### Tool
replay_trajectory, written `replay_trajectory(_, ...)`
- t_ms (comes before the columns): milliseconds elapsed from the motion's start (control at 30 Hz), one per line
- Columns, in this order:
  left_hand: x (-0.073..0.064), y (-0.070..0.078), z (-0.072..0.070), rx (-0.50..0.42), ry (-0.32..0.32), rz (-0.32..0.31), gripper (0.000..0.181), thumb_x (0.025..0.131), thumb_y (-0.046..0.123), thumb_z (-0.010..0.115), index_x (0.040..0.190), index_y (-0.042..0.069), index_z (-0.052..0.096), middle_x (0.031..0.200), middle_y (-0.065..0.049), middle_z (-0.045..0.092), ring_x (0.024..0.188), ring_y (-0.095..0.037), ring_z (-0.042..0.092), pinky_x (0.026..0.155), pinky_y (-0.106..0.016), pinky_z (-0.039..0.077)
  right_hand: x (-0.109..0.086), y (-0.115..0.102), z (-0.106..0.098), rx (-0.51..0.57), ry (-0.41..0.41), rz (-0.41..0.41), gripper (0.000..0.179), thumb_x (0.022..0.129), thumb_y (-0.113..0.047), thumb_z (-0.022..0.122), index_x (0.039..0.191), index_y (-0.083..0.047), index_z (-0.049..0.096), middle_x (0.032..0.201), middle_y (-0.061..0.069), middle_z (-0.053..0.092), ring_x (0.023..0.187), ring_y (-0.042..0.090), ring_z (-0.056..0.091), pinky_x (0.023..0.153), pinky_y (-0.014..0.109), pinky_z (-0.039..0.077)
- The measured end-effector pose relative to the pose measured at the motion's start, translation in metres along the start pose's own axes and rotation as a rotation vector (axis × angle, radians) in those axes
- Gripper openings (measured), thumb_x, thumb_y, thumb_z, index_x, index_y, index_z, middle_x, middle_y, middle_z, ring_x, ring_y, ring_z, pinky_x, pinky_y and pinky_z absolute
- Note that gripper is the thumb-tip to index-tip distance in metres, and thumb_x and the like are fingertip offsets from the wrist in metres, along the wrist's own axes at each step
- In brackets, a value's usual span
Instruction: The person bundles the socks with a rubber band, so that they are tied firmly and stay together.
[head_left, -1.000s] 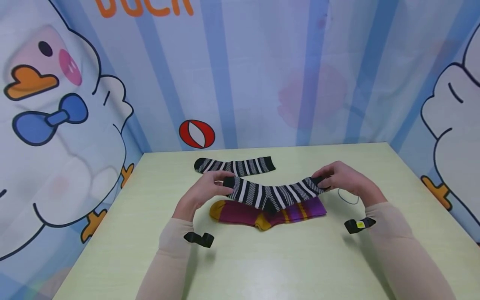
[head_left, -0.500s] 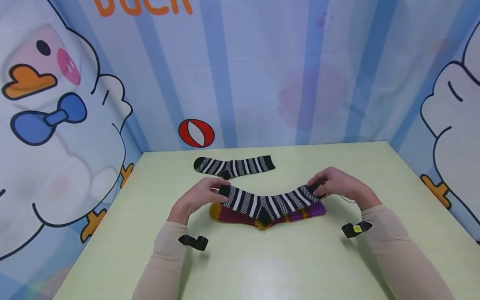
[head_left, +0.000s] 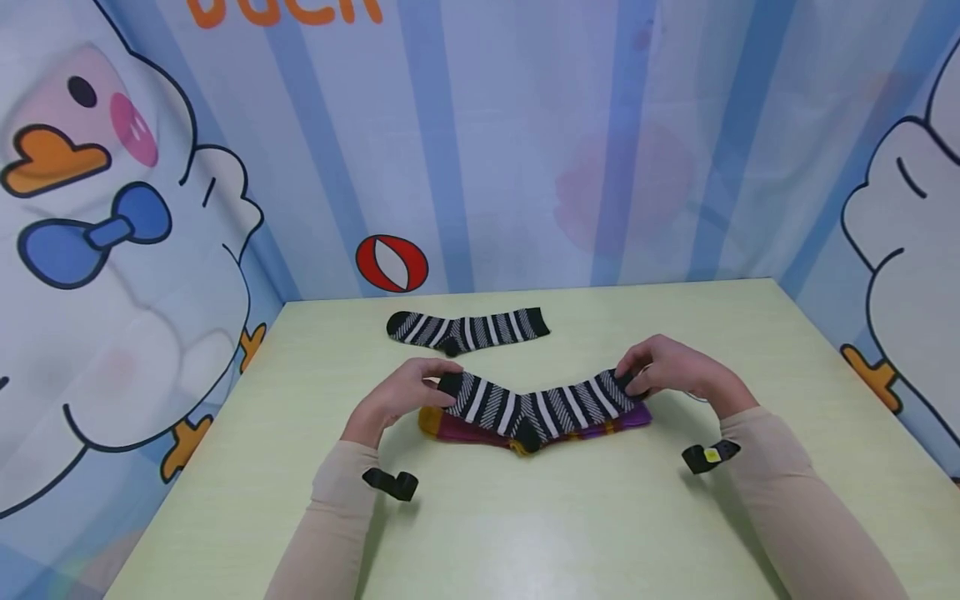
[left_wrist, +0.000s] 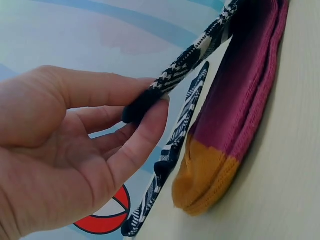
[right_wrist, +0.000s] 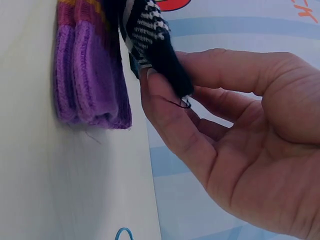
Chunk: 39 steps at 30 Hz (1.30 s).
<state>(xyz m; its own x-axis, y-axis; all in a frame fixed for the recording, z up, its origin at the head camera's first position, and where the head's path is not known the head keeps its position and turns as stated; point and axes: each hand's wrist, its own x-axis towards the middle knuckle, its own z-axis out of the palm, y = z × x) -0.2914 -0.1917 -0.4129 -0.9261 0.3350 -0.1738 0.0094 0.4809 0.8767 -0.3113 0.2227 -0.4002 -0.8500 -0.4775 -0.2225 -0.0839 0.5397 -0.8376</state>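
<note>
A black and white striped sock is stretched sideways between both hands, sagging at its heel. My left hand pinches its black toe between thumb and fingers, as the left wrist view also shows. At the other end, the cuff is pinched by my right hand; a loose thread hangs there in the right wrist view. Beneath lies a pair of maroon, mustard and purple socks, one on the other, mostly covered in the head view. Their purple cuffs show beside the held sock in the right wrist view.
A matching striped sock lies flat farther back on the pale table. A thin loop of cord rests by the right hand. Printed curtains stand behind and at both sides of the table.
Both hands have brought the striped sock down and toward the person, slightly left, so it covers more of the maroon and purple pair. The far striped sock now shows whole.
</note>
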Motion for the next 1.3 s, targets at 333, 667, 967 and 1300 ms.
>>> replay_trajectory(333,0.0041,-0.0047,0.0013,0.027,0.026,-0.030,0.044,0.089,0.001,0.071,0.132,0.006,0.064,0.139,-0.015,0.054,0.121,-0.032,0.053,0.105,-0.048,0.042,0.0010,0.0023,0.0017,-0.034,-0.021,0.009,0.023,0.083,0.002,0.073,0.105,0.007,0.066,0.086,0.009,0.060,0.079,0.020,0.059,0.074,0.037,0.055)
replay_trajectory(667,0.0033,-0.0058,0.0001,0.040,-0.001,-0.059,0.031,0.096,0.007,0.063,0.127,0.002,0.065,0.126,-0.016,0.058,0.104,-0.025,0.059,0.089,-0.037,0.053,0.0043,0.0054,0.0037,-0.091,-0.035,0.034,0.019,0.083,0.003,0.073,0.101,0.005,0.066,0.085,0.009,0.060,0.077,0.019,0.059,0.071,0.036,0.055)
replay_trajectory(967,0.0042,-0.0050,0.0021,0.094,0.024,-0.077,0.030,0.094,0.003,0.065,0.123,0.004,0.067,0.124,-0.014,0.060,0.109,-0.027,0.056,0.094,-0.040,0.050,0.0027,0.0053,0.0065,-0.131,-0.047,0.052,0.019,0.081,0.002,0.075,0.098,0.004,0.065,0.082,0.008,0.059,0.074,0.020,0.060,0.068,0.036,0.054)
replay_trajectory(1300,0.0039,-0.0084,0.0050,0.159,0.035,-0.068,0.029,0.090,0.001,0.070,0.119,0.002,0.068,0.114,-0.011,0.062,0.099,-0.025,0.056,0.087,-0.037,0.050,0.0037,0.0060,0.0081,-0.149,-0.055,0.054,0.018,0.081,0.003,0.075,0.097,0.004,0.066,0.079,0.006,0.056,0.071,0.018,0.059,0.067,0.035,0.054)
